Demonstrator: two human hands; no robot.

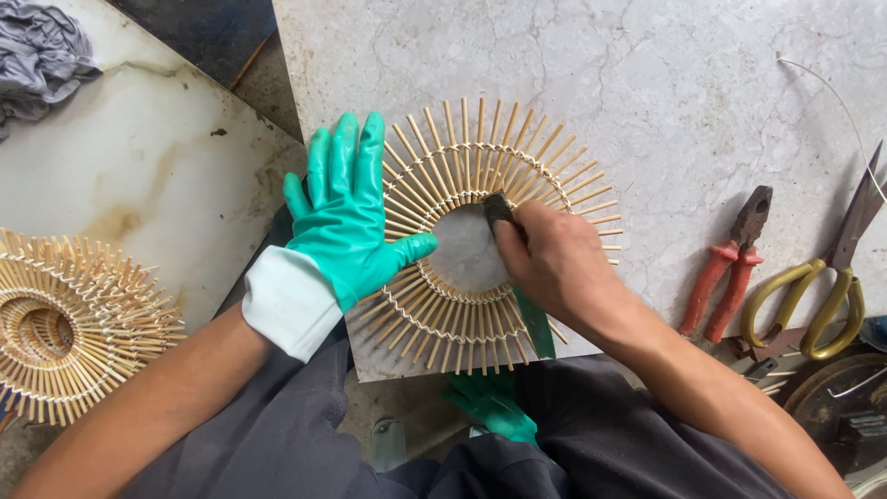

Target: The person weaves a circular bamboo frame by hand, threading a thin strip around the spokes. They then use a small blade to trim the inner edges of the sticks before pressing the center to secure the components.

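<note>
A round sunburst ring of thin bamboo sticks (434, 176) bound with pale cord lies flat on a marble slab (665, 83). My left hand (346, 217), in a teal rubber glove with a white cuff, lies flat on the ring's left side with fingers spread. My bare right hand (554, 263) grips a small brush with a green handle (536, 323); its dark head (497, 207) touches the inner rim of the ring at the upper right of the centre hole.
Red-handled pliers (725, 277) and yellow-handled scissors (822, 296) lie on the slab at right, with a thin wire (845, 111) above them. A stack of similar bamboo rings (65, 323) sits at left. A second teal glove (494, 407) rests on my lap. Grey cloth (37, 55) lies top left.
</note>
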